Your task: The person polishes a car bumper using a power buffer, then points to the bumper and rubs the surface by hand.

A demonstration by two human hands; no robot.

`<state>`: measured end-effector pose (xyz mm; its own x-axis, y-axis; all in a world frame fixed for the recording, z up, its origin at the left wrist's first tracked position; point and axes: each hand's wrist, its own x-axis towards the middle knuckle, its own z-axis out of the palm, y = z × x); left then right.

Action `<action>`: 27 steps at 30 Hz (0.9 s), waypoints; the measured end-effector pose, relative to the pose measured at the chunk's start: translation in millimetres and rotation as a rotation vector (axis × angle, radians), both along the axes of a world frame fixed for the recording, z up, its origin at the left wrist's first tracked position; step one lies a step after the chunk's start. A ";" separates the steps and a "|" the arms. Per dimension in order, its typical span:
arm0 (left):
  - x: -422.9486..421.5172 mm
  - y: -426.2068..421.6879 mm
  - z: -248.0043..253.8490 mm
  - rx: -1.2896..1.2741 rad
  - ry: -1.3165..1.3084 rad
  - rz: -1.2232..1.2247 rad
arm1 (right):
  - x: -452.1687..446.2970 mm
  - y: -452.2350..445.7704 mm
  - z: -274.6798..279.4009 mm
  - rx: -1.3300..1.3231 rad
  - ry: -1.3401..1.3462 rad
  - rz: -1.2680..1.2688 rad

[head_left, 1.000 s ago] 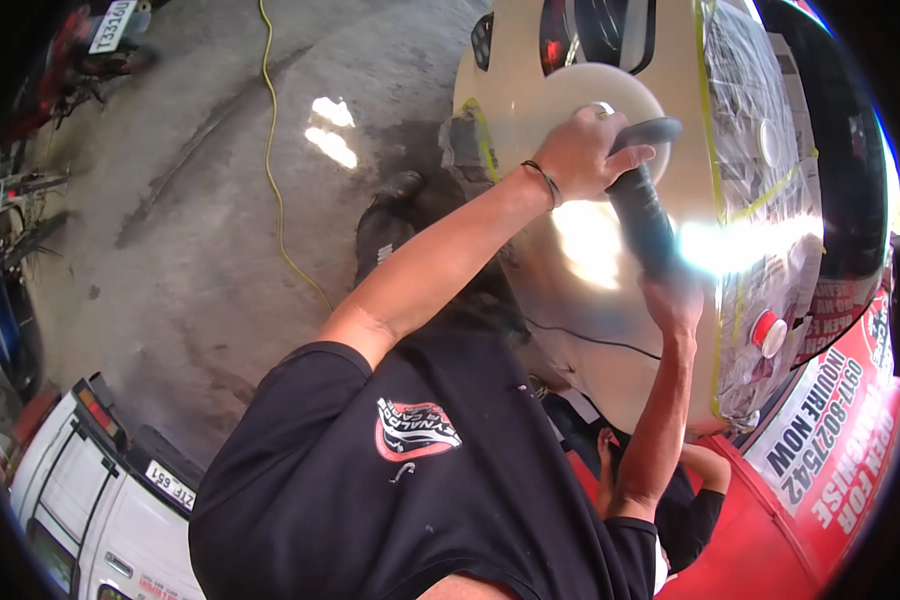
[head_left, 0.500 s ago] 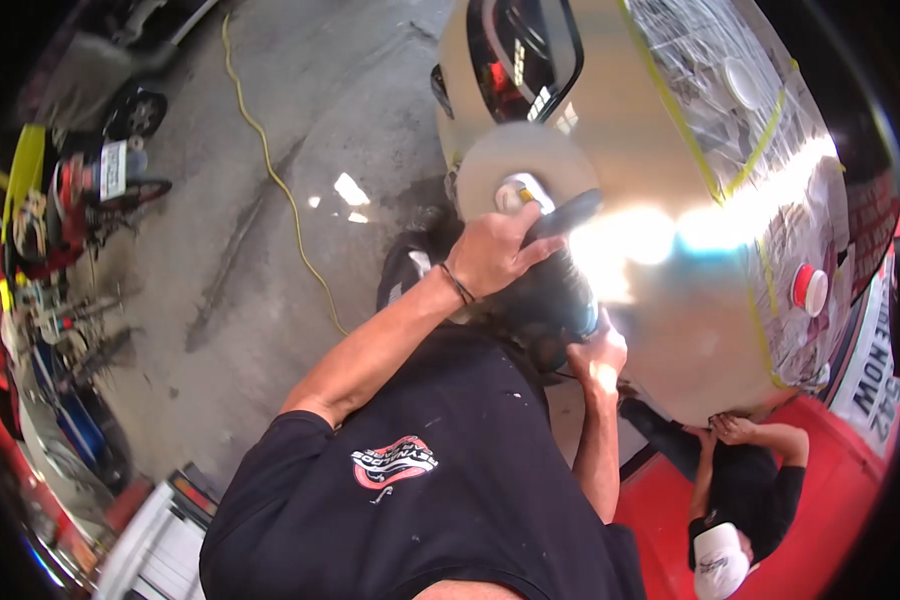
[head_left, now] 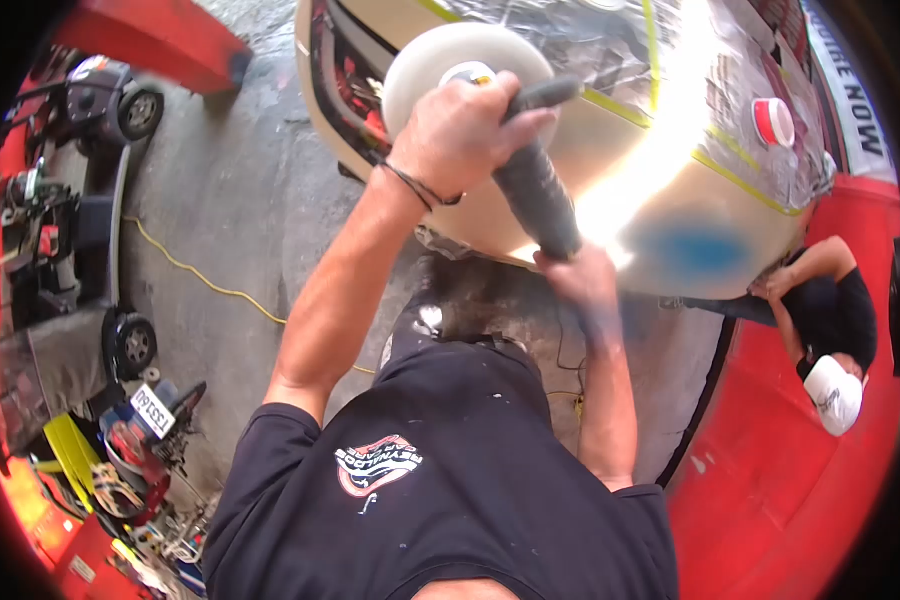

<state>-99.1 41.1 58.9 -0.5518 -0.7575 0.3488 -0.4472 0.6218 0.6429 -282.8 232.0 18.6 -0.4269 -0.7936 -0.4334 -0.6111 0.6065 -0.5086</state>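
Observation:
A polisher (head_left: 537, 200) with a dark body and a broad white pad (head_left: 410, 75) is in both my hands. My left hand (head_left: 460, 135), with dark bands at the wrist, is closed around its front end beside the dark side handle (head_left: 550, 92). My right hand (head_left: 582, 275), smeared by motion, grips the rear end of the body. The pad is over the glossy light-gold car (head_left: 650, 190), close to a lamp (head_left: 345, 85); whether it touches the surface I cannot tell. Yellow tape (head_left: 745, 180) edges the clear plastic sheeting on the car.
A person (head_left: 835, 300) in a white cap is by the car's right end, hands together. A red-and-white round object (head_left: 773, 122) sits on the plastic. On the floor lies a yellow cord (head_left: 210, 283). Ride-on vehicles (head_left: 135, 345) and a red post (head_left: 160, 40) stand left.
The polisher and both my hands have moved up and slightly left in view, the pad now nearer the lamp. My view has turned, shifting the car, the person and the floor items.

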 end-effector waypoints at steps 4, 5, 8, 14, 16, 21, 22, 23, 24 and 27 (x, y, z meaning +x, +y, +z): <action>-60.1 40.8 10.1 0.153 -0.182 -0.177 | -18.5 70.1 -25.0 -0.038 -0.089 -0.163; -79.9 51.0 8.5 0.123 -0.172 -0.256 | -21.2 87.8 -26.3 -0.113 -0.132 -0.270; -156.7 80.6 19.3 0.174 -0.352 -0.467 | -38.9 131.5 -45.2 -0.198 -0.223 -0.495; -319.0 163.7 -40.2 -0.016 -0.368 -0.795 | -59.3 193.1 -125.3 -0.557 -0.530 -0.854; -318.9 172.3 -52.3 -0.110 -0.413 -0.838 | -50.5 187.7 -134.1 -0.623 -0.577 -0.941; -238.1 145.1 -44.6 0.423 -0.243 -1.059 | 17.0 167.8 -148.0 -0.683 -0.658 -1.067; -212.0 137.9 -52.7 0.377 -0.086 -0.996 | 31.3 160.8 -155.5 -0.657 -0.682 -1.071; -184.7 128.7 -64.8 0.328 0.066 -0.939 | 46.8 149.8 -162.3 -0.638 -0.705 -1.081; -158.9 122.4 -64.8 0.325 0.071 -0.842 | 63.7 139.1 -168.5 -0.597 -0.649 -1.033; -80.4 85.6 -54.7 0.348 0.138 -0.691 | 116.2 100.0 -173.6 -0.515 -0.391 -0.841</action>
<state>-179.5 126.7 4.3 -0.9067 -0.3364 0.2545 0.0661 0.4824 0.8734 -166.6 332.0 -155.0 -0.8277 -0.4346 -0.3550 0.1665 0.4140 -0.8949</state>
